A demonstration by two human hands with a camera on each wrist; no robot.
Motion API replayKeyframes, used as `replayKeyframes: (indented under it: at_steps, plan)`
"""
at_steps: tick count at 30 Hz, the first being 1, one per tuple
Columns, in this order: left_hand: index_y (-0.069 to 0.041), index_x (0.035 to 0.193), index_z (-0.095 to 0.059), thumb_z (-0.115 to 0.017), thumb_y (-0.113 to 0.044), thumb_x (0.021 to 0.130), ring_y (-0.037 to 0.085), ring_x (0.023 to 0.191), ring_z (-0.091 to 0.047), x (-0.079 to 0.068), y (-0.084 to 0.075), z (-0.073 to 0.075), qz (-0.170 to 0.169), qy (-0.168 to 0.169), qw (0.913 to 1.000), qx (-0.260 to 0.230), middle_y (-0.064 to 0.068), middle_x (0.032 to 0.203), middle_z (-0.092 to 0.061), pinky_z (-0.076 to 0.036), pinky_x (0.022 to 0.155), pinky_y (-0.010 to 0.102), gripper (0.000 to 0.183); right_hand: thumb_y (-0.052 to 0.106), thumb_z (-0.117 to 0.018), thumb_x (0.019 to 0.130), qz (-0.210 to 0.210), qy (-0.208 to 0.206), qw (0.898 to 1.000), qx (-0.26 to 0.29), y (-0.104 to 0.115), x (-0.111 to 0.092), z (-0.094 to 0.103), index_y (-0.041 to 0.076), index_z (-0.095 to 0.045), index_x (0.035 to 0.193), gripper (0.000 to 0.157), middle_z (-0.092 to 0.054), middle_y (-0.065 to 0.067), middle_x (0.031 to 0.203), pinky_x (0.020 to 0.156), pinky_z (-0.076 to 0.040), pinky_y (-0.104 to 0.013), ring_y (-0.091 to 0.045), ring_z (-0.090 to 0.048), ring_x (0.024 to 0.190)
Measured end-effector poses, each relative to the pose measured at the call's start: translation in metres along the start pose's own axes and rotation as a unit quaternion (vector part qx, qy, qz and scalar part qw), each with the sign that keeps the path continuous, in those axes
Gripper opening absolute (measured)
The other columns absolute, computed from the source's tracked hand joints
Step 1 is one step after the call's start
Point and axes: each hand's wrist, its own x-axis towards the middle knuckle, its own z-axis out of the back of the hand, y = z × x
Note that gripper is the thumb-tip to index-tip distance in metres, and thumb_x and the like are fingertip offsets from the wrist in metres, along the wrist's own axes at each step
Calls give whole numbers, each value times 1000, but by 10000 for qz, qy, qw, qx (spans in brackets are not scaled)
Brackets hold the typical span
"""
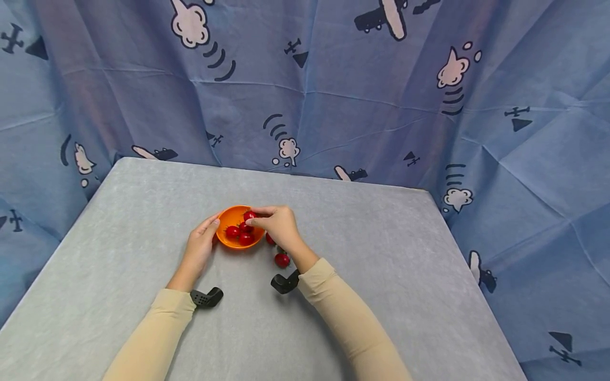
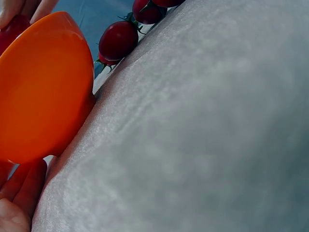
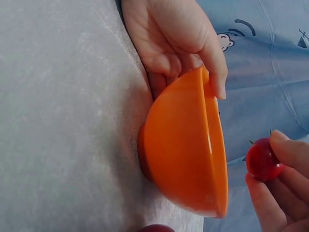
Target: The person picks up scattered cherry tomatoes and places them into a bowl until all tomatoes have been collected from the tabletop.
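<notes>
An orange bowl (image 1: 227, 218) stands upright on the table with several red cherry tomatoes (image 1: 232, 232) inside. My left hand (image 1: 199, 246) grips its left side; in the right wrist view the thumb (image 3: 217, 72) hooks over the rim while the other fingers lie against the outer wall. Above the bowl's right part, my right hand (image 1: 282, 227) pinches one cherry tomato (image 3: 264, 159) between thumb and fingertips. That tomato has a green stem and is apart from the rim in the right wrist view. The bowl's inside is hidden in both wrist views.
More cherry tomatoes (image 1: 282, 260) lie on the table right of the bowl, partly under my right hand; several (image 2: 118, 41) show in the left wrist view. A grey-white cloth covers the table (image 1: 381, 254). A blue patterned curtain (image 1: 333, 106) hangs behind. Black wrist devices (image 1: 207, 298) sit at both cuffs.
</notes>
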Motion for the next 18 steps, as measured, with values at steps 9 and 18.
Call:
replayKeyframes:
  at_steps: [9, 18]
  plan:
    - [-5, 150, -43, -42, -29, 107, 17, 147, -36, 1, 2, 1, -46, 12, 10000, 39, 9, 158, -41, -30, 123, 34, 49, 23, -87, 76, 8, 47, 9998, -188, 5, 7, -9, 17, -80, 107, 32, -76, -3, 111, 95, -57, -28, -18, -65, 116]
    - [-6, 151, -42, -42, -30, 107, 18, 147, -36, 2, 3, 1, -19, 11, 10000, 75, 8, 158, -41, -30, 123, 35, 50, 19, -86, 77, 154, 162, 9996, -192, 5, 15, -21, 13, -79, 108, 33, -77, -4, 107, 101, -54, -29, -19, -66, 118]
